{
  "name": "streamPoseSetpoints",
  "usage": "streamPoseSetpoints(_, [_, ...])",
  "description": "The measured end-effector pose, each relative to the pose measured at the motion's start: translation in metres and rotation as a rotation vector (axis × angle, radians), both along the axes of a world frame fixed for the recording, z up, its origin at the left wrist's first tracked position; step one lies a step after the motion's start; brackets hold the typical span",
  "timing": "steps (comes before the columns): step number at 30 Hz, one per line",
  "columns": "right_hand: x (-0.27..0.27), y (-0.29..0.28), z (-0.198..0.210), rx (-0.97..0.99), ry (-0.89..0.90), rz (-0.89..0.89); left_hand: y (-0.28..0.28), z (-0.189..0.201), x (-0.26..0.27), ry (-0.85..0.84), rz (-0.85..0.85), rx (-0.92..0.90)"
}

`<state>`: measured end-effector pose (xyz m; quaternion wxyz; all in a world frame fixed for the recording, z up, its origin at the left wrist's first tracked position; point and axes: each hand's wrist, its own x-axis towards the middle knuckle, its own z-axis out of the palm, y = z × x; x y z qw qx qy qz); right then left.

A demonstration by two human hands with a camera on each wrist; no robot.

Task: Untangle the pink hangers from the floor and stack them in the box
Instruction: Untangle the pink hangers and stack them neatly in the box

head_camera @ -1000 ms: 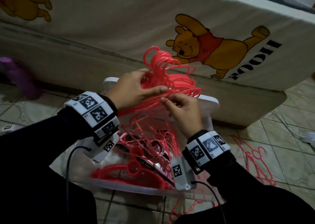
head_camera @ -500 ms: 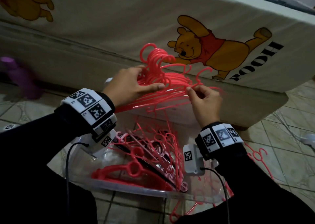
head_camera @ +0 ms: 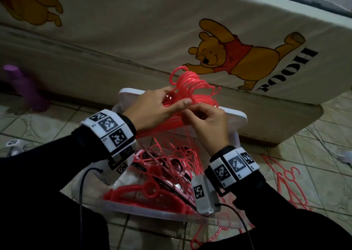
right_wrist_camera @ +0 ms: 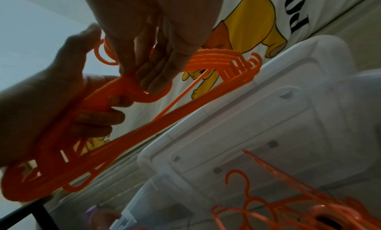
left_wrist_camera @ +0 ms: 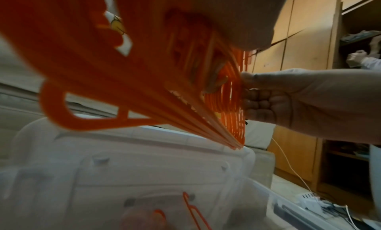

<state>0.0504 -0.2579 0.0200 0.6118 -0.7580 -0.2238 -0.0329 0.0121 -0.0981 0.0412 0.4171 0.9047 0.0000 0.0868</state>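
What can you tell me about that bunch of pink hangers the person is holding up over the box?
The bunch of pink hangers is thin glossy plastic, several nested together with their hooks fanned at the top. It is held above the clear box. The left hand grips it near the hooks; the right hand pinches its bars. Nothing else touches it.

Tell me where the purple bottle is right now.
In the head view the purple bottle stands on the tiled floor at far left, against the base of the bear-print mattress, left of the clear plastic box.
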Motion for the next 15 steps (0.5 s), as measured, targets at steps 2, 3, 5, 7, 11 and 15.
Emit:
streamPoseSetpoints(2, [0.0, -0.002, 0.001, 0.017, 0.049, 0.03, 0.001, 0.0, -0.002, 0.028, -0.018, 0.039])
streamPoseSetpoints(3, [0.0, -0.003, 0.002, 0.02, 0.074, 0.057, 0.002, 0.0, -0.002, 0.039, -0.035, 0.061])
streamPoseSetpoints(5, [0.004, -0.008, 0.007, 0.042, 0.16, 0.15, 0.007, 0.001, 0.0, 0.043, -0.062, 0.113])
streamPoseSetpoints(7, [0.014, -0.018, 0.011, 0.028, 0.24, 0.203, 0.015, 0.005, 0.004, 0.02, -0.051, 0.202])
streamPoseSetpoints(11, [0.038, -0.046, -0.006, -0.443, 0.251, 0.13, 0.029, 0.013, 0.007, 0.025, -0.006, 0.189])
streamPoseSetpoints(15, [0.04, -0.056, -0.053, -1.205, 0.126, 0.285, 0.036, 0.016, 0.011, 0.028, 0.016, 0.181])
